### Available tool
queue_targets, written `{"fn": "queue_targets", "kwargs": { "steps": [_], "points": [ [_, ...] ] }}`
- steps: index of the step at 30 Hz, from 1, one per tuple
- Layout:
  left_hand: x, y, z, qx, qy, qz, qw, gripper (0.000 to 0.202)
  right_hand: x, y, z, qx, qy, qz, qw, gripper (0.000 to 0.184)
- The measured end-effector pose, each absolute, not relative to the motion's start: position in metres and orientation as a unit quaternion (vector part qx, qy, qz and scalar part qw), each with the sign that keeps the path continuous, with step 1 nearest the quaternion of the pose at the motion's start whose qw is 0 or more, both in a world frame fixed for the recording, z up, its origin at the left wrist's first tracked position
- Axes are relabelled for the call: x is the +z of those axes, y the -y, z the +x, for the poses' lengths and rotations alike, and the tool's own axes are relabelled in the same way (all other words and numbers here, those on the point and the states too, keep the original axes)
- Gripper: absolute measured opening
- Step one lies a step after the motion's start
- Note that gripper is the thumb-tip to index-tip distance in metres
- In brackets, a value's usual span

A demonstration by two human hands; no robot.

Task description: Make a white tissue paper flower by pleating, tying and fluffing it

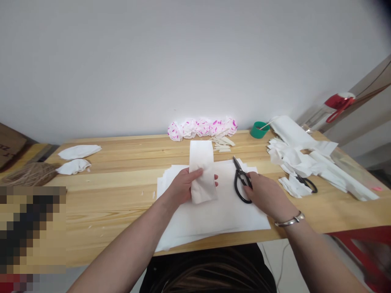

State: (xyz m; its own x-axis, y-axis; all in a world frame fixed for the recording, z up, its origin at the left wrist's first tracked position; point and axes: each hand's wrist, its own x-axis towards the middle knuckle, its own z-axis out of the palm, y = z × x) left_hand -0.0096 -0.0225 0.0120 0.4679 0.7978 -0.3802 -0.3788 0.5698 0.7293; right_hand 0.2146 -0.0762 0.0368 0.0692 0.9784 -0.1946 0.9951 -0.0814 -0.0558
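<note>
1. White strip (201, 155): held over the stacked white sheets (210, 221), mid desk (113, 199). Clock taken from it.
2. Left hand (182, 185): fingers pinching strip, thumb in front, others behind.
3. Right hand (265, 193), 3 o'clock: fingers closed round one handle of black scissors (242, 176), tips toward 11.
4. Writing: cardboard box (10, 144), far 9 o'clock, dark characters cut off by picture edge, can't read them.
5. 12 o'clock: row of pink-flecked white puffs (203, 127) by the wall. 1 o'clock: small pale strips (224, 142).
6. 2 o'clock: green cup (259, 130), stick in it; further out, red-lidded bottle (337, 103).
7. 3 o'clock: crumpled white pieces (288, 156), partly covering second scissors (312, 185).
8. 9 o'clock: two white bundles (80, 151), then twine (32, 175).
9. In the way: right hand and scissors over sheets' right side.
</note>
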Motion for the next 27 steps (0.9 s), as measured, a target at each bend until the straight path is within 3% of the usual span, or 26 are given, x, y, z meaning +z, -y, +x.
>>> {"fn": "queue_targets", "kwargs": {
  "steps": [8,11,13,18,20,22,27],
  "points": [
    [0.016,0.024,-0.011,0.359,-0.341,0.300,0.816,0.023,0.041,0.080,0.238,-0.179,-0.654,0.730,-0.083,0.024],
    [0.014,0.024,-0.012,0.357,-0.332,0.308,0.817,0.024,0.045,0.076,0.249,-0.285,-0.667,0.658,-0.202,0.030],
    [0.013,0.024,-0.012,0.359,-0.331,0.311,0.815,0.024,0.049,0.069,0.254,-0.374,-0.667,0.600,-0.234,0.031],
    [0.010,0.023,-0.013,0.363,-0.327,0.315,0.814,0.024,0.070,0.046,0.253,-0.343,-0.716,0.572,-0.207,0.039],
    [0.010,0.022,-0.014,0.368,-0.329,0.314,0.811,0.024,0.078,0.037,0.252,-0.310,-0.748,0.568,-0.149,0.042],
    [0.011,0.021,-0.014,0.376,-0.334,0.312,0.806,0.023,0.084,0.027,0.251,-0.327,-0.770,0.540,-0.088,0.044],
    [0.012,0.020,-0.015,0.379,-0.339,0.312,0.802,0.023,0.090,0.006,0.254,-0.444,-0.769,0.457,-0.053,0.045]
  ]
}}
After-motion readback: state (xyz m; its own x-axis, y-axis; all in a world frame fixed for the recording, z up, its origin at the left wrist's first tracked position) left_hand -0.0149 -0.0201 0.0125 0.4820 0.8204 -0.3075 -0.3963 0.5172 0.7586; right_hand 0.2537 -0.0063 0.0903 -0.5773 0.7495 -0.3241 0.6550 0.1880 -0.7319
